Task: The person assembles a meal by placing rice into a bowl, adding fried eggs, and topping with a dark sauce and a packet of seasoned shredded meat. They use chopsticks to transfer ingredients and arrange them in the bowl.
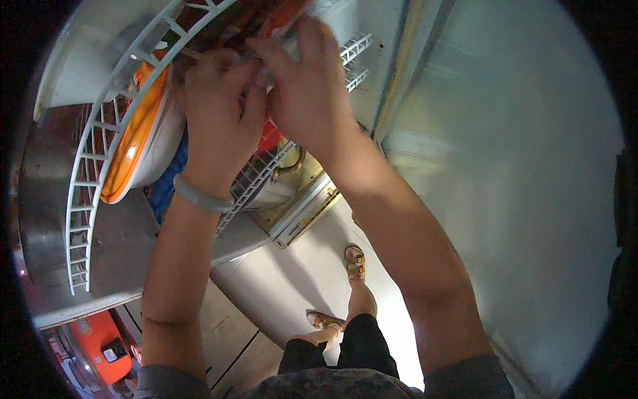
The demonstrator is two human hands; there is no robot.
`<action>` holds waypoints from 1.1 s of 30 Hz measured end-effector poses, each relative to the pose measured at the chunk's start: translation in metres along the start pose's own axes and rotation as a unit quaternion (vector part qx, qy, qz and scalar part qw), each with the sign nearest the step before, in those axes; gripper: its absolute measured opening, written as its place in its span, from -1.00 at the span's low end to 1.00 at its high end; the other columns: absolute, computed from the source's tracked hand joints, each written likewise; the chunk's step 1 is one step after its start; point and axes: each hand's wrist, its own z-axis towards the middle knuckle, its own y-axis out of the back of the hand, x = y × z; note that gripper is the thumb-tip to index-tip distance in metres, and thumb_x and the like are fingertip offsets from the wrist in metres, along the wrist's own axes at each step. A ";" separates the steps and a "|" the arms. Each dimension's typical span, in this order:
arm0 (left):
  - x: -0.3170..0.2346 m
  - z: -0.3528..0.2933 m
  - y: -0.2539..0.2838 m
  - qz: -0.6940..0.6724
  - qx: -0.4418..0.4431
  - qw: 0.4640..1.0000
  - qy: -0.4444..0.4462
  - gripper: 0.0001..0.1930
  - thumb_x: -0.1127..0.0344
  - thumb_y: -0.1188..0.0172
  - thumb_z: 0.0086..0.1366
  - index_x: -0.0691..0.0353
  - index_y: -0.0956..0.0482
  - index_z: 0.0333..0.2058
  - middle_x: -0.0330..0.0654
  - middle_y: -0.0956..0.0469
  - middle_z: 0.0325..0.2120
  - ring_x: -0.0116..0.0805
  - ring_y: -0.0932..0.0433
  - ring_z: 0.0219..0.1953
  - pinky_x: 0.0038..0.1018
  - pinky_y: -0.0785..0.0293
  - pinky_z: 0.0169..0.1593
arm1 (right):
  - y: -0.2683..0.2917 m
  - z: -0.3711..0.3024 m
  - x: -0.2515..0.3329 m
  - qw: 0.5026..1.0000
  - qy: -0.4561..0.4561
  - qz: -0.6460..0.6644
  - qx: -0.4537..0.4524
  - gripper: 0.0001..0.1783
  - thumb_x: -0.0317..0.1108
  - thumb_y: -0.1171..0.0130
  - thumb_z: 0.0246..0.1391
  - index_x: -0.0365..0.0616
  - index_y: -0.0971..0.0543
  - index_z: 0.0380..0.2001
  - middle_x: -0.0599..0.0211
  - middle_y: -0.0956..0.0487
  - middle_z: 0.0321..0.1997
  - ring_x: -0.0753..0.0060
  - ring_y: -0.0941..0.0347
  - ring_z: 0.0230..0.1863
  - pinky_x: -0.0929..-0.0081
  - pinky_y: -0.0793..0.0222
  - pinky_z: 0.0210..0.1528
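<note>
Both my hands meet over a wire shelf inside a cabinet that looks like a fridge. My left hand (pixel 222 113), with a pale bangle (pixel 203 197) at its wrist, has its fingers curled in. Close beside it, my right hand (pixel 309 83) is bent with its fingertips pinched. Between and beyond them lies what looks like a plastic bag (pixel 269 20) with dark reddish contents; my fingers partly hide it. Something red (pixel 269 137) shows under my hands. A white bowl with an orange rim (pixel 136 143) leans left of my left hand, near a blue item (pixel 166 183).
A white wire rack (pixel 85 176) curves along the left. The pale fridge door (pixel 512 173) stands open at the right. Below are a metal ledge (pixel 119 246), the light floor (pixel 279 279), and an orange-red object (pixel 100 346) at lower left.
</note>
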 end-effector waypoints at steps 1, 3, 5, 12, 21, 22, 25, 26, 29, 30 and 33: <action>0.000 0.001 0.001 -0.006 0.002 1.000 0.009 -0.79 0.28 -0.12 0.12 0.17 -0.59 -0.27 -0.10 -0.47 -0.25 -0.07 -0.40 -0.13 -0.08 -0.21 0.00 | -0.001 0.000 -0.005 1.000 -0.001 -0.021 0.013 -0.41 -0.59 -0.10 -0.34 -0.03 -0.49 -0.08 -0.10 -0.29 0.02 -0.23 -0.20 0.07 0.08 -0.20 0.10; 0.003 0.006 0.008 -0.015 0.003 1.000 0.014 -0.80 0.26 -0.11 0.14 0.15 -0.59 -0.28 -0.12 -0.49 -0.29 -0.10 -0.42 -0.14 -0.11 -0.26 -0.03 | -0.001 -0.003 -0.011 0.999 -0.018 -0.013 0.027 -0.44 -0.61 -0.07 -0.36 -0.02 -0.51 -0.13 -0.07 -0.30 -0.02 -0.20 -0.19 0.07 0.09 -0.21 0.09; 0.009 0.016 0.014 -0.031 0.054 0.993 0.097 -0.79 0.28 -0.08 0.20 0.23 -0.56 -0.25 -0.04 -0.48 -0.21 -0.05 -0.42 -0.12 -0.14 -0.33 -0.04 | 0.001 -0.008 -0.014 0.998 -0.050 0.034 0.033 -0.47 -0.63 -0.05 -0.36 -0.02 -0.52 -0.17 -0.05 -0.30 -0.03 -0.18 -0.18 0.08 0.10 -0.21 0.08; 0.029 0.052 0.008 0.188 0.180 0.952 0.160 -0.77 0.29 -0.09 0.20 0.23 -0.53 -0.20 -0.04 -0.51 -0.14 -0.09 -0.48 -0.10 -0.19 -0.39 -0.02 | -0.008 -0.007 -0.012 0.996 -0.040 0.075 0.010 -0.48 -0.66 0.00 -0.39 -0.08 -0.51 -0.20 -0.02 -0.26 0.03 -0.17 -0.15 0.13 0.13 -0.16 0.14; 0.055 0.087 -0.021 0.275 0.227 0.933 0.043 -0.68 0.29 -0.13 0.14 0.21 -0.44 -0.11 -0.02 -0.50 -0.12 -0.09 -0.48 -0.10 -0.21 -0.40 -0.03 | -0.016 -0.017 -0.017 0.999 -0.023 0.033 0.005 -0.48 -0.61 -0.08 -0.40 -0.05 -0.50 -0.19 -0.16 -0.25 0.05 -0.29 -0.08 0.18 0.04 -0.10 0.22; 0.057 0.092 -0.024 0.285 0.232 0.930 0.030 -0.67 0.29 -0.13 0.14 0.21 -0.43 -0.10 -0.02 -0.50 -0.12 -0.09 -0.48 -0.10 -0.22 -0.40 -0.03 | -0.017 -0.018 -0.016 1.000 0.011 0.006 -0.007 -0.47 -0.60 -0.10 -0.40 -0.03 -0.50 -0.18 -0.18 -0.24 0.07 -0.31 -0.06 0.20 0.02 -0.09 0.23; 0.063 0.103 -0.032 0.314 0.248 0.916 -0.006 -0.62 0.29 -0.14 0.12 0.20 -0.40 -0.07 -0.01 -0.49 -0.12 -0.08 -0.49 -0.10 -0.22 -0.40 -0.03 | -0.022 -0.017 -0.015 0.995 -0.037 0.068 -0.064 -0.48 -0.59 -0.14 -0.38 0.01 -0.50 -0.20 -0.15 -0.23 0.11 -0.32 -0.01 0.24 -0.02 -0.08 0.25; 0.065 0.107 -0.034 0.322 0.249 0.913 -0.016 -0.61 0.29 -0.15 0.11 0.20 -0.39 -0.06 -0.01 -0.49 -0.12 -0.08 -0.49 -0.10 -0.23 -0.41 -0.03 | -0.023 -0.016 -0.015 0.992 -0.046 0.091 -0.079 -0.49 -0.59 -0.14 -0.38 0.02 -0.50 -0.20 -0.14 -0.23 0.11 -0.32 -0.01 0.25 -0.02 -0.09 0.25; 0.071 0.116 -0.037 0.340 0.255 0.904 -0.036 -0.57 0.30 -0.16 0.10 0.19 -0.36 -0.02 -0.01 -0.49 -0.11 -0.08 -0.49 -0.10 -0.23 -0.41 -0.03 | -0.027 -0.017 -0.016 0.989 -0.049 0.112 -0.088 -0.51 -0.59 -0.14 -0.36 0.05 -0.51 -0.22 -0.11 -0.22 0.14 -0.32 -0.03 0.24 -0.01 -0.13 0.23; 0.074 0.119 -0.039 0.344 0.258 0.902 -0.041 -0.55 0.30 -0.16 0.09 0.19 -0.36 -0.01 -0.01 -0.48 -0.11 -0.08 -0.49 -0.10 -0.24 -0.41 -0.03 | -0.028 -0.018 -0.017 0.988 -0.052 0.113 -0.090 -0.51 -0.59 -0.15 -0.36 0.06 -0.51 -0.23 -0.10 -0.21 0.14 -0.32 -0.03 0.24 -0.01 -0.15 0.22; 0.079 0.126 -0.040 0.358 0.262 0.895 -0.054 -0.51 0.30 -0.17 0.07 0.19 -0.33 0.02 0.00 -0.48 -0.10 -0.08 -0.49 -0.10 -0.24 -0.42 -0.04 | -0.028 -0.020 -0.017 0.989 -0.056 0.105 -0.092 -0.53 -0.59 -0.15 -0.34 0.08 -0.51 -0.24 -0.10 -0.20 0.16 -0.31 -0.04 0.24 0.00 -0.18 0.20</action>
